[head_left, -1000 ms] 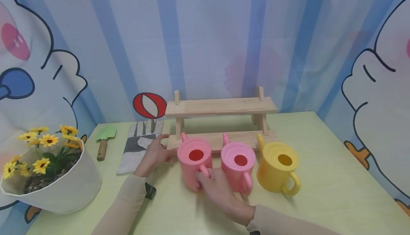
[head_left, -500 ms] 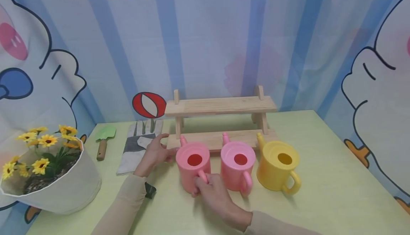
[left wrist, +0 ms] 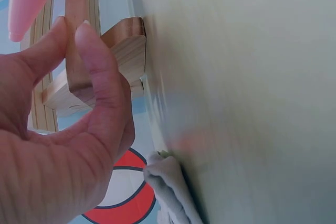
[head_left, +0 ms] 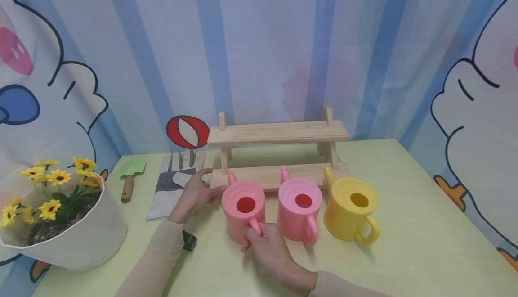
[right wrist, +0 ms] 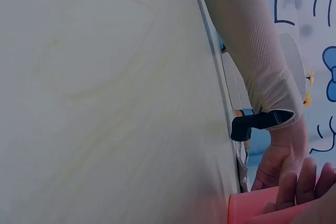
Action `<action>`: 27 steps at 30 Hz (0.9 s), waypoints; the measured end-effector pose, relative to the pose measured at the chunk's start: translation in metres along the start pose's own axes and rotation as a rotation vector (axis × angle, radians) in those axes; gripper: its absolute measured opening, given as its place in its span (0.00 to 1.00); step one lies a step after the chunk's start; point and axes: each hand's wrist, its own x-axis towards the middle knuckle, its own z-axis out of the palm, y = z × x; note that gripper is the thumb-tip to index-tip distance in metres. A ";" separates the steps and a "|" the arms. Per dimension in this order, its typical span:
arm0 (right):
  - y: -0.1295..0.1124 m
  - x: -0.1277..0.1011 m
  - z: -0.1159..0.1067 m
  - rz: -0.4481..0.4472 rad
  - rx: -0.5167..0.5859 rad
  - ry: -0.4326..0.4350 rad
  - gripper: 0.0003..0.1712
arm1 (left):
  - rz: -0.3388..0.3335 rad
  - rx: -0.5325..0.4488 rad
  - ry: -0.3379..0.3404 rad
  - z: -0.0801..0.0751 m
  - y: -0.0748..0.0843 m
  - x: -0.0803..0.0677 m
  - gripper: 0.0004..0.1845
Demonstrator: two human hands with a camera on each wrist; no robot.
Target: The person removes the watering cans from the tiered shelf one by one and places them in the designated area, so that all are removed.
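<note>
In the head view three toy-like watering cans stand in a row before a two-tier wooden rack [head_left: 279,132], spouts toward it. My right hand [head_left: 269,247] grips the handle of the left, coral-pink watering can [head_left: 238,218]; its curled fingers also show beside this can in the right wrist view. A lighter pink watering can [head_left: 293,225] is just right of that hand, then a yellow watering can [head_left: 344,220]. My left hand [head_left: 197,195] pinches the left end of the rack's lower board [left wrist: 79,61] between thumb and fingers, seen closely in the left wrist view.
A grey-and-white work glove [head_left: 167,193] lies left of my left hand, partly under it. Further left are a small green trowel [head_left: 131,169] and a white pot [head_left: 93,238] of yellow flowers. A printed curtain [head_left: 267,54] hangs behind the table [head_left: 408,225].
My right hand and the coral-pink watering can have shifted slightly left and toward me. My left hand stays on the rack, and the other cans stay in place.
</note>
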 end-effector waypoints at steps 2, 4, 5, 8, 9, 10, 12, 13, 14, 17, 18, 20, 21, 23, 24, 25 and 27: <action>0.000 0.000 -0.001 0.009 -0.013 -0.008 0.14 | -0.007 0.000 0.004 0.000 0.000 0.000 0.47; -0.001 -0.001 -0.003 0.024 -0.035 -0.019 0.13 | -0.012 0.005 0.007 0.000 0.000 0.000 0.47; -0.001 -0.001 -0.005 0.030 -0.052 -0.023 0.12 | -0.012 0.007 0.008 0.000 0.000 0.000 0.47; -0.001 -0.003 -0.011 0.031 -0.109 -0.035 0.12 | -0.003 0.011 0.008 0.001 0.000 0.000 0.47; -0.001 -0.005 -0.013 0.022 -0.125 -0.035 0.12 | 0.000 0.012 0.008 0.001 0.000 0.000 0.47; -0.001 -0.007 -0.016 0.017 -0.142 -0.033 0.11 | 0.002 0.009 0.007 0.001 0.000 0.000 0.47; -0.002 -0.011 -0.020 0.016 -0.173 -0.024 0.11 | 0.002 0.009 0.008 0.001 0.000 -0.001 0.47; -0.003 -0.014 -0.023 0.032 -0.186 -0.016 0.13 | -0.001 0.008 0.010 0.002 0.000 -0.002 0.47; -0.004 -0.016 -0.025 0.041 -0.198 -0.007 0.14 | -0.003 0.011 0.011 0.002 0.000 -0.002 0.47; -0.009 -0.024 -0.031 0.089 -0.226 0.026 0.21 | -0.013 0.030 0.020 0.002 0.000 -0.003 0.47; -0.011 -0.026 -0.033 0.106 -0.232 0.034 0.22 | -0.016 0.040 0.024 0.002 0.000 -0.004 0.47; -0.014 -0.031 -0.037 0.118 -0.243 0.048 0.24 | -0.019 0.069 0.032 0.001 0.000 -0.004 0.47; -0.016 -0.034 -0.039 0.117 -0.250 0.056 0.24 | -0.016 0.085 0.036 0.001 0.001 -0.005 0.47; -0.020 -0.041 -0.045 0.113 -0.252 0.065 0.25 | 0.011 0.121 0.046 0.000 0.000 -0.005 0.46; -0.022 -0.045 -0.047 0.114 -0.256 0.067 0.25 | 0.030 0.143 0.057 0.000 -0.001 -0.006 0.46; -0.023 -0.049 -0.050 0.103 -0.259 0.069 0.25 | 0.056 0.167 0.070 -0.001 -0.001 -0.007 0.46; -0.027 -0.058 -0.058 0.084 -0.255 0.079 0.25 | 0.120 0.201 0.102 -0.004 -0.003 -0.009 0.46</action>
